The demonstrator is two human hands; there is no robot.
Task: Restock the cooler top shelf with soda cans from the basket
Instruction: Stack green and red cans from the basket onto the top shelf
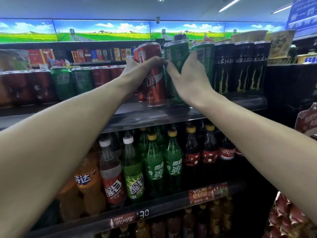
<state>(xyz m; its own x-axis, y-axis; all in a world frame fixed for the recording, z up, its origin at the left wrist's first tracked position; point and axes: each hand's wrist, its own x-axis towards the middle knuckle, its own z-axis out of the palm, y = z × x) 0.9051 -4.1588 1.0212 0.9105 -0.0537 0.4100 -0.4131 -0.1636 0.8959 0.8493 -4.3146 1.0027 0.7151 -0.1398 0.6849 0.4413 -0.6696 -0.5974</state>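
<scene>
Both my arms reach up to the cooler's top shelf (154, 115). My left hand (140, 69) grips a tall red cola can (154, 86) that stands on the shelf near its front edge. My right hand (185, 78) grips a green soda can (175, 54) right beside the red one, thumb on its left side and fingers round its right side. Another green can (204, 55) stands just to the right. The basket is out of view.
Black energy drink cans (240, 66) fill the shelf's right end. Shrink-wrapped red and green cans (63, 83) line the left. Below are shelves of plastic soda bottles (154, 164) and a price strip (144, 215). Cup noodles (277, 43) sit at upper right.
</scene>
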